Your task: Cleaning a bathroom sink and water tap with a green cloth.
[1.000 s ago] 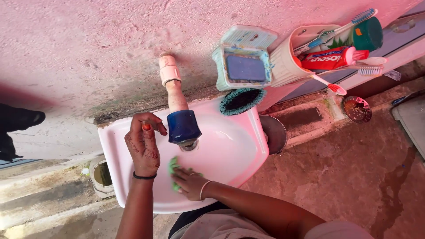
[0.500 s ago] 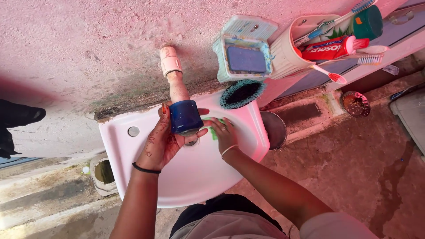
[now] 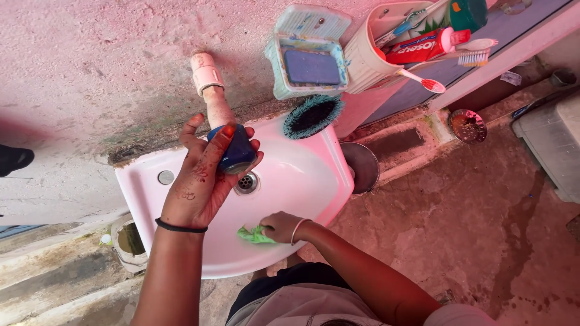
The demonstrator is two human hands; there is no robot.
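Note:
A white wash basin [image 3: 302, 175] hangs on a rough pinkish wall, its drain [image 3: 245, 182] in the middle. A tap with a blue head [image 3: 237, 152] juts out over it on a pale pipe [image 3: 208, 90]. My left hand [image 3: 202, 175] is wrapped around the blue tap head. My right hand [image 3: 281, 226] presses a small green scrub cloth [image 3: 254, 235] against the basin's near inner wall, by the front rim.
A round teal brush [image 3: 311, 116] lies on the basin's back corner. Above it a soap case [image 3: 308, 60] and a holder with toothbrushes and toothpaste [image 3: 393, 48] hang on the wall. A steel bowl [image 3: 360, 166] and a small steel dish [image 3: 466, 125] sit on the floor.
My right hand slid the green cloth from the basin's back right, near the tap, down to the front inner wall. My left hand closed further over the blue tap head. The view shifted left.

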